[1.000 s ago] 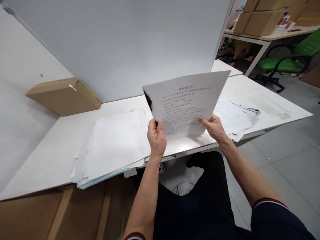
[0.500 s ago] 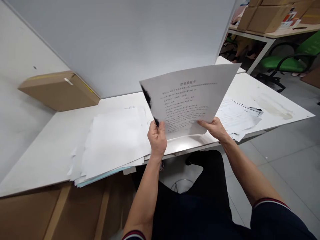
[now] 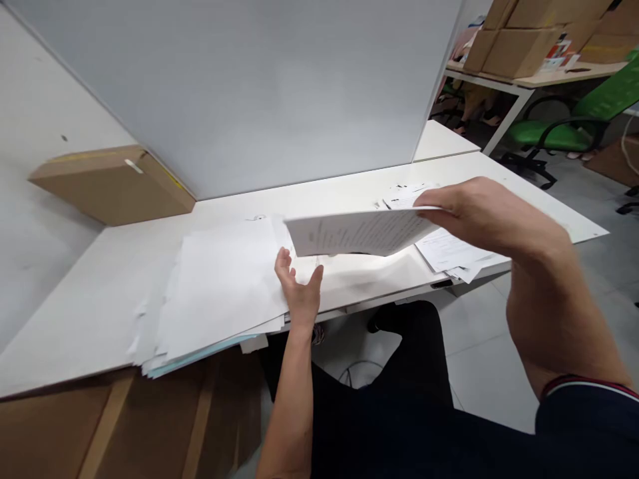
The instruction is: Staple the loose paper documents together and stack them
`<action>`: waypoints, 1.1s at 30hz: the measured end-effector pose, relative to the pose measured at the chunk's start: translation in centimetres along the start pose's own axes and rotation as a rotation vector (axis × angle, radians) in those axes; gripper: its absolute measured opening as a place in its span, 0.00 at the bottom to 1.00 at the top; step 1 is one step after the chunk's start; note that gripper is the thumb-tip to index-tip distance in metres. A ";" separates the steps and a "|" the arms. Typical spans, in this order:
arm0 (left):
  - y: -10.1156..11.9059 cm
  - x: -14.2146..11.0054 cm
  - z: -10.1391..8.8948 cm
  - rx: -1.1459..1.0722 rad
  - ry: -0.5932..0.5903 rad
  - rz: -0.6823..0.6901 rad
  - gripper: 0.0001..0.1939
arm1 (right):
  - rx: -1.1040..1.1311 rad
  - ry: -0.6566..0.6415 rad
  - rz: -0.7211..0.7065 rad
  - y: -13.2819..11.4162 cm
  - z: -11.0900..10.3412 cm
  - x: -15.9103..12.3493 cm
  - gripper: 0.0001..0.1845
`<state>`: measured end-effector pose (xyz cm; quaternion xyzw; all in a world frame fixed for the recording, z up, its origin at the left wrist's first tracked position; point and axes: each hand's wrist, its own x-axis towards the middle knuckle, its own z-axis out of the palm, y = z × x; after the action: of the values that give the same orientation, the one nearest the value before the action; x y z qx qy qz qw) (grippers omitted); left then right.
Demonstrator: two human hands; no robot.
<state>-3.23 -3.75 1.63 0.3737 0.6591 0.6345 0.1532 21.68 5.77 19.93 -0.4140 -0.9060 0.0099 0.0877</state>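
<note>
A printed sheet of paper (image 3: 357, 231) hangs tilted above the white desk, its text side facing down toward me. My right hand (image 3: 466, 209) pinches the sheet at its right end between thumb and fingers. Just below the sheet's left end, my left hand (image 3: 299, 286) is open, thumb and fingers apart, holding nothing. A stack of white paper (image 3: 224, 286) with a bluish sheet near its bottom lies left of my left hand. Under and beyond my right hand, loose printed papers (image 3: 449, 253) lie on the desk, partly hidden by the hand and sheet.
A grey-white panel (image 3: 249, 93) stands along the back of the white desk (image 3: 120, 293). A cardboard box (image 3: 120, 183) leans in the left corner. Open cardboard (image 3: 150, 419) sits below the front edge. At the right are a green chair (image 3: 564, 133) and stacked boxes (image 3: 524, 50).
My left hand has let go of the sheet and opened. My right hand has shifted its grip and risen, and the sheet has tipped over from upright to nearly edge-on.
</note>
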 end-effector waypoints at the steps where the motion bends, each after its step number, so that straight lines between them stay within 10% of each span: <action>1: -0.5 -0.2 -0.1 -0.004 -0.036 -0.005 0.39 | -0.030 -0.033 -0.011 -0.5 0.3 0.3 0.11; 7: -3.3 -0.7 0.3 -0.168 -0.290 -0.136 0.17 | -0.084 -0.194 0.036 -2.1 3.6 1.3 0.10; 18: 2.4 0.9 -1.7 -0.559 -0.125 -0.159 0.20 | 0.450 -0.207 0.022 2.2 1.4 -1.5 0.17; 27: 0.1 -3.7 0.3 -0.454 -0.523 -0.461 0.17 | 1.201 -0.689 0.569 2.9 11.8 -7.1 0.22; 33: -0.5 -5.1 -0.1 -0.140 -0.643 -0.600 0.17 | 1.320 -0.468 0.721 2.2 14.3 -11.2 0.24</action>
<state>0.03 -7.30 -0.22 0.3328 0.6126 0.4566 0.5528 28.13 -0.45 3.95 -0.5321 -0.5174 0.6605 0.1136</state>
